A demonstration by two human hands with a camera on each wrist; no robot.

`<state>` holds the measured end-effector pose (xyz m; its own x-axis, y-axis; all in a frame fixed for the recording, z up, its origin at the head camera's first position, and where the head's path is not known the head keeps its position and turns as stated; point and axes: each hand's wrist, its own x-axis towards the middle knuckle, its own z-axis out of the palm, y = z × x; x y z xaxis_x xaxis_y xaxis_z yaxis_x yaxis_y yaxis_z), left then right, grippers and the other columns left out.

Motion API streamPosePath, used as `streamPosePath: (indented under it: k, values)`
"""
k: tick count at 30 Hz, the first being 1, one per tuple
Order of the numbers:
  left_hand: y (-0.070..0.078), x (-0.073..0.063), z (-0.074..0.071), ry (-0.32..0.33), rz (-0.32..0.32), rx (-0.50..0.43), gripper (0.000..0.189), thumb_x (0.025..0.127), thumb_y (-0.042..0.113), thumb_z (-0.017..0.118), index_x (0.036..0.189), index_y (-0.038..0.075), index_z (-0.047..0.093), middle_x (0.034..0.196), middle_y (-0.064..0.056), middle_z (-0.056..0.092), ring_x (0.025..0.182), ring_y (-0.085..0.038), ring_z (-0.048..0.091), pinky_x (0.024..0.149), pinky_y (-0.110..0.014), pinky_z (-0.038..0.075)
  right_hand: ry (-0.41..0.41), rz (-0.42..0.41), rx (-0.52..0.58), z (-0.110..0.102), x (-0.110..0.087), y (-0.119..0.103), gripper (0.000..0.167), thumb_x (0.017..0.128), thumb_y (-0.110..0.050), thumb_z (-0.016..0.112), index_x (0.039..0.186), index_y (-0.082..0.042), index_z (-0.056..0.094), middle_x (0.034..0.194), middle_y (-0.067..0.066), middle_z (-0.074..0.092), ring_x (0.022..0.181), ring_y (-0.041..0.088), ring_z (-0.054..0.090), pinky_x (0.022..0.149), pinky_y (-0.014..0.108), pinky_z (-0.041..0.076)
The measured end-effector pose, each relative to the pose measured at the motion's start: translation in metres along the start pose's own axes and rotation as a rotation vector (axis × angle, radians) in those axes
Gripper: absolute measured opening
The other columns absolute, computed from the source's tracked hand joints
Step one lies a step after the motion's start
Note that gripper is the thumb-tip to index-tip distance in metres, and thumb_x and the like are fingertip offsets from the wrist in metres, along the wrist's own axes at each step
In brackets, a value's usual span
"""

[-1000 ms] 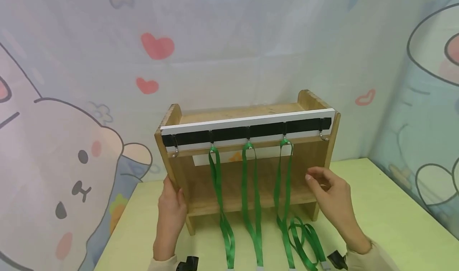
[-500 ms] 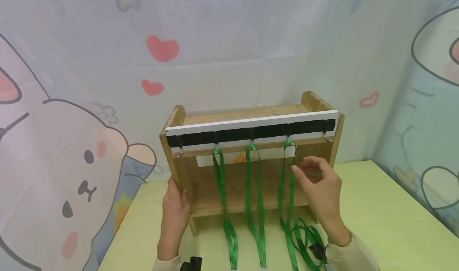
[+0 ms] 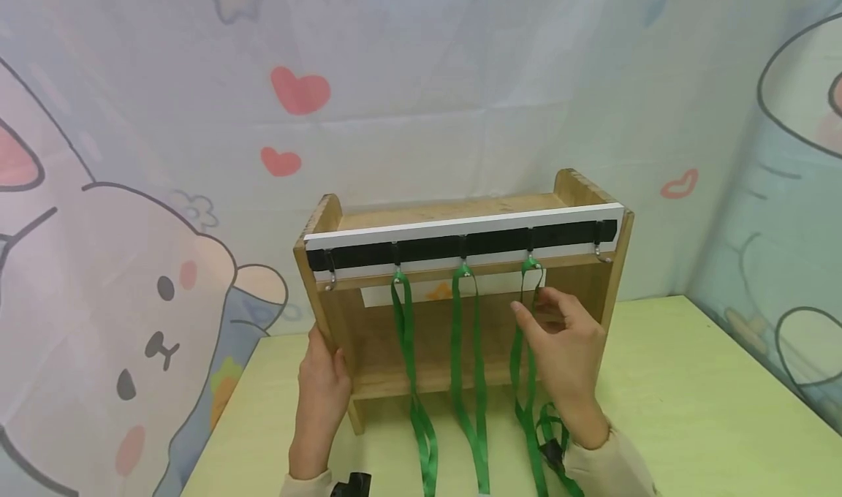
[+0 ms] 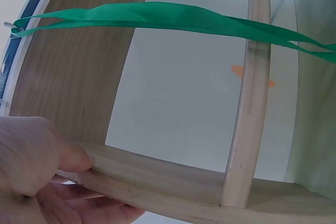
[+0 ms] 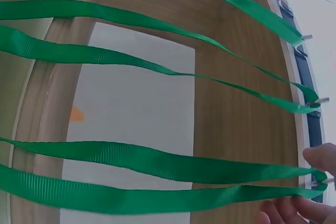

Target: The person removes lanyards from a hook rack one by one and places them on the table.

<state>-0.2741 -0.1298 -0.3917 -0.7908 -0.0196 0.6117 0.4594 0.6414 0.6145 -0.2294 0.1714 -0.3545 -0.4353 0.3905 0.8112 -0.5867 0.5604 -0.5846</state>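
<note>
A small wooden shelf [image 3: 447, 336] stands on the table, and my left hand [image 3: 322, 380] grips its left side panel, thumb inside and fingers outside in the left wrist view. Three green lanyards hang from metal hooks: a left lanyard [image 3: 406, 336], a middle lanyard [image 3: 455, 336] and a right lanyard [image 3: 516, 365]. My right hand [image 3: 569, 351] is at the upper part of the right lanyard. In the right wrist view its thumb [image 5: 321, 158] and fingers [image 5: 286, 211] stand apart on either side of that lanyard's loop; the fingers seem to touch its edge.
A black strip on a white board [image 3: 493, 226] carries the hooks along the shelf's top front. The leftmost hook [image 3: 331, 274] and rightmost hook [image 3: 600, 252] are bare. Another green lanyard [image 3: 549, 420] lies bunched on the pale green table [image 3: 684, 380], partly behind the right wrist.
My right hand has moved left, from beside the shelf's right side to the right lanyard's upper part. The left hand keeps its grip. The head view has shifted slightly.
</note>
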Motion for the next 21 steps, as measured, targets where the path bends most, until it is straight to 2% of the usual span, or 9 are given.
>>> streamPosePath:
  k: [5, 13, 21]
  values:
    - [-0.0014, -0.0002, -0.0002, 0.008, 0.012, -0.005, 0.05, 0.095, -0.015, 0.051, 0.141, -0.019, 0.03, 0.121, -0.044, 0.053, 0.108, -0.058, 0.059, 0.082, -0.065, 0.052, -0.002, -0.075, -0.019, 0.0064, -0.0005, -0.0027, 0.017, 0.081, 0.001, 0.083, 0.094, 0.007, 0.073, 0.085, 0.014, 0.073, 0.069, 0.027, 0.07, 0.067, 0.01, 0.051]
    - [-0.0032, 0.0008, 0.0018, 0.018, 0.038, -0.01, 0.05, 0.095, -0.016, 0.051, 0.141, -0.019, 0.031, 0.12, -0.044, 0.053, 0.106, -0.058, 0.06, 0.08, -0.065, 0.053, 0.01, -0.035, -0.051, 0.0101, 0.0009, -0.0021, 0.003, 0.086, 0.007, 0.073, 0.088, 0.006, 0.073, 0.074, 0.011, 0.071, 0.063, 0.017, 0.064, 0.062, 0.008, 0.047]
    - [-0.005, 0.0018, 0.002, 0.018, 0.02, -0.007, 0.05, 0.096, -0.014, 0.051, 0.142, -0.018, 0.031, 0.123, -0.045, 0.053, 0.111, -0.058, 0.058, 0.087, -0.065, 0.05, 0.016, -0.016, -0.065, 0.0078, 0.0059, -0.0031, 0.005, 0.087, 0.009, 0.069, 0.085, 0.008, 0.073, 0.072, 0.012, 0.071, 0.061, 0.012, 0.063, 0.06, 0.008, 0.047]
